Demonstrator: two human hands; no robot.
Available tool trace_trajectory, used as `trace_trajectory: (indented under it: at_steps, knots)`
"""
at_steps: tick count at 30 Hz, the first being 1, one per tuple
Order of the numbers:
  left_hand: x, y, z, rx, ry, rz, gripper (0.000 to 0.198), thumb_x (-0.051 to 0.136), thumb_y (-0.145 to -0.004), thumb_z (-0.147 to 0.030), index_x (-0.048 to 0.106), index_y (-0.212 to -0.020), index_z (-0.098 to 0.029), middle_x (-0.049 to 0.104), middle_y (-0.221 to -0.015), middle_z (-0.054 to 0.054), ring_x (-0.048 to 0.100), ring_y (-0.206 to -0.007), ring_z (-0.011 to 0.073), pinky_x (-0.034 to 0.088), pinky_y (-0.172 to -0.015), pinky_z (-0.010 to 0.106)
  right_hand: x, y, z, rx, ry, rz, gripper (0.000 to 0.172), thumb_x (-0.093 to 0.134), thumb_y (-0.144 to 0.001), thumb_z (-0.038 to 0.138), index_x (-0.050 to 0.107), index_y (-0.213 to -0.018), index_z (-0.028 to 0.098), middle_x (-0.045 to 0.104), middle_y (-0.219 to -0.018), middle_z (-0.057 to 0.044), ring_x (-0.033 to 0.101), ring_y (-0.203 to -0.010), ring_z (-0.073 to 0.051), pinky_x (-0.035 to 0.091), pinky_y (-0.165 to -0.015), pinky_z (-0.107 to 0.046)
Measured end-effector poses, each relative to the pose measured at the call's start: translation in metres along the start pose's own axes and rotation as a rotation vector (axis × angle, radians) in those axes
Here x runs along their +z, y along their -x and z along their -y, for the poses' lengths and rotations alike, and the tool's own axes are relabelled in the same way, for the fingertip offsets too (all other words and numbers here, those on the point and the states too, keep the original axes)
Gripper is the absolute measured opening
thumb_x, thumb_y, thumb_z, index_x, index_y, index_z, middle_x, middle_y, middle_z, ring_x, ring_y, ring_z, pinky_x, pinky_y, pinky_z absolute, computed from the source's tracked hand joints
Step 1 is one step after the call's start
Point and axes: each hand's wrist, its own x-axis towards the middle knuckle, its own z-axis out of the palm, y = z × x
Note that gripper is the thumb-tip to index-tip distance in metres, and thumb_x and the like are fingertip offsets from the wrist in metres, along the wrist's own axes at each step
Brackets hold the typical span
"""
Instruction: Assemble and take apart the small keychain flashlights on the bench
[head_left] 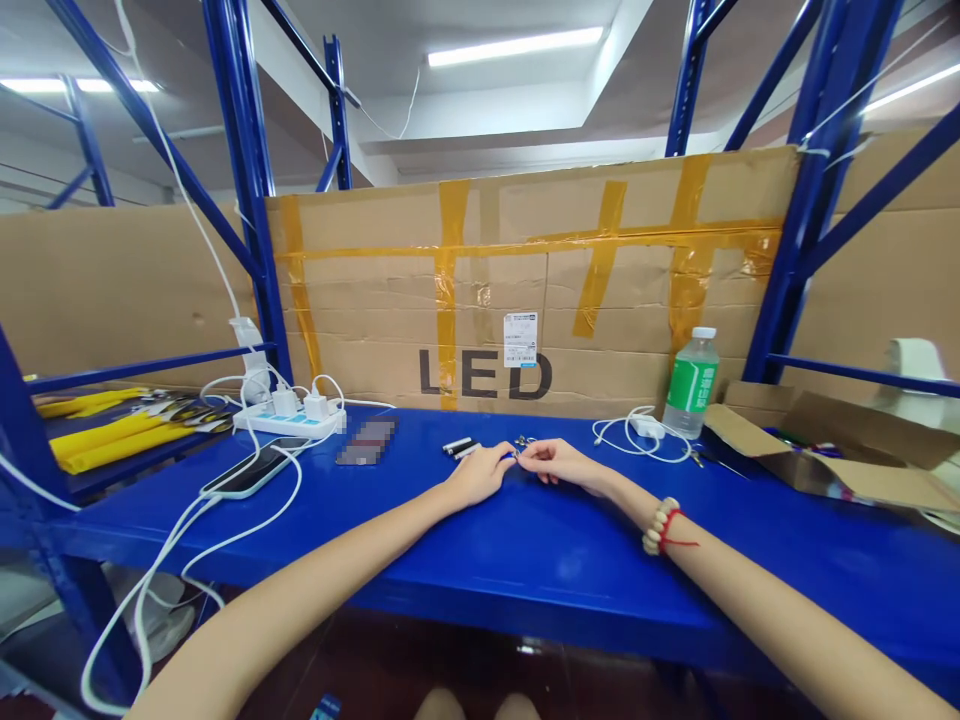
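My left hand [480, 474] and my right hand [556, 462] meet over the middle of the blue table [480, 560]. Thumb and fingers are pinched together on both, fingertips almost touching, around something too small to name. Just behind the fingertips lie a few small metal pieces [524, 440], partly hidden. Several short black-and-white sticks [459, 446] rest beside my left hand, at its far side. A beaded bracelet [660, 526] with a red cord is on my right wrist.
At left are a power strip [289, 418], a phone [259, 466] with white cables, and a blurred flat item [367, 441]. At right stand a water bottle [691, 384], a coiled charger cable [646, 428] and an open cardboard box [832, 455]. Taped cardboard [360, 320] closes the back.
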Motion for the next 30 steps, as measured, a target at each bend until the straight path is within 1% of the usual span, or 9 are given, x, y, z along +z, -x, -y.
trace_trajectory:
  at_steps: [3,6,11,13,15,18,21,25,30]
  knots:
    - [0.000,-0.003,0.001,0.011,0.047,0.016,0.023,0.037,-0.089,-0.029,0.057,-0.097,-0.021,0.066,-0.093,0.002,0.060,-0.086,0.0178,0.044,-0.077,0.027,-0.012,-0.005,-0.005,-0.031,0.044,0.081,0.045,0.073,-0.056,0.046,0.065,-0.086,0.013,0.057,-0.059,0.002,0.046,-0.044,-0.005,0.032,-0.037,-0.017]
    - [0.000,-0.006,0.003,0.018,0.089,0.028,0.024,0.036,-0.090,-0.028,0.058,-0.092,-0.019,0.066,-0.084,0.001,0.059,-0.075,0.0146,0.044,-0.069,0.023,-0.015,-0.015,-0.010,-0.108,0.068,0.076,0.049,0.072,-0.059,0.046,0.063,-0.096,0.015,0.058,-0.063,0.002,0.047,-0.045,-0.005,0.033,-0.036,-0.016]
    - [-0.001,-0.009,0.002,0.058,0.133,0.059,0.025,0.035,-0.089,-0.029,0.057,-0.086,-0.018,0.061,-0.072,-0.001,0.054,-0.065,0.0126,0.040,-0.063,0.022,-0.012,-0.023,-0.012,-0.205,0.102,-0.004,0.040,0.071,-0.057,0.049,0.066,-0.073,0.012,0.057,-0.058,0.001,0.046,-0.040,-0.005,0.037,-0.037,-0.019]
    - [-0.002,-0.009,0.001,0.035,0.215,0.074,0.026,0.034,-0.089,-0.030,0.056,-0.082,-0.018,0.056,-0.066,-0.002,0.051,-0.061,0.0124,0.039,-0.060,0.023,-0.015,-0.022,-0.010,-0.214,0.106,0.003,0.042,0.070,-0.058,0.050,0.067,-0.075,0.012,0.060,-0.063,-0.001,0.048,-0.040,-0.006,0.039,-0.037,-0.020]
    - [-0.003,-0.010,0.000,0.005,0.312,0.079,0.026,0.034,-0.088,-0.031,0.053,-0.077,-0.017,0.050,-0.061,-0.003,0.048,-0.059,0.0121,0.037,-0.060,0.023,-0.023,-0.019,-0.005,-0.211,0.139,-0.052,0.042,0.067,-0.061,0.049,0.068,-0.081,0.012,0.062,-0.066,-0.002,0.048,-0.042,-0.006,0.039,-0.038,-0.020]
    - [-0.004,-0.010,0.000,-0.031,0.409,0.050,0.026,0.032,-0.089,-0.034,0.050,-0.082,-0.017,0.046,-0.059,-0.004,0.046,-0.060,0.0122,0.036,-0.062,0.023,-0.041,-0.013,0.004,-0.228,0.238,-0.112,0.038,0.069,-0.061,0.043,0.069,-0.082,0.011,0.063,-0.066,-0.002,0.049,-0.045,-0.006,0.040,-0.043,-0.018]
    - [-0.006,-0.009,0.001,-0.051,0.455,0.027,0.027,0.031,-0.089,-0.038,0.049,-0.085,-0.018,0.047,-0.063,-0.004,0.047,-0.065,0.0125,0.036,-0.068,0.024,-0.053,-0.006,0.007,-0.174,0.348,0.007,0.039,0.074,-0.056,0.041,0.070,-0.082,0.012,0.063,-0.069,-0.002,0.050,-0.046,-0.006,0.040,-0.044,-0.018]
    - [-0.009,-0.007,0.002,-0.091,0.478,-0.001,0.024,0.032,-0.089,-0.039,0.048,-0.089,-0.020,0.048,-0.068,-0.003,0.046,-0.070,0.0131,0.035,-0.070,0.024,-0.052,0.001,0.004,-0.018,0.372,0.175,0.044,0.076,-0.052,0.041,0.070,-0.086,0.013,0.063,-0.068,-0.003,0.054,-0.049,-0.010,0.040,-0.039,-0.018]
    - [-0.010,-0.005,0.003,-0.105,0.513,-0.022,0.024,0.031,-0.089,-0.038,0.047,-0.090,-0.020,0.046,-0.069,-0.003,0.045,-0.069,0.0130,0.035,-0.069,0.025,-0.045,0.002,0.001,-0.034,0.483,0.171,0.035,0.072,-0.059,0.039,0.072,-0.081,0.012,0.065,-0.071,-0.006,0.053,-0.051,-0.010,0.043,-0.046,-0.020]
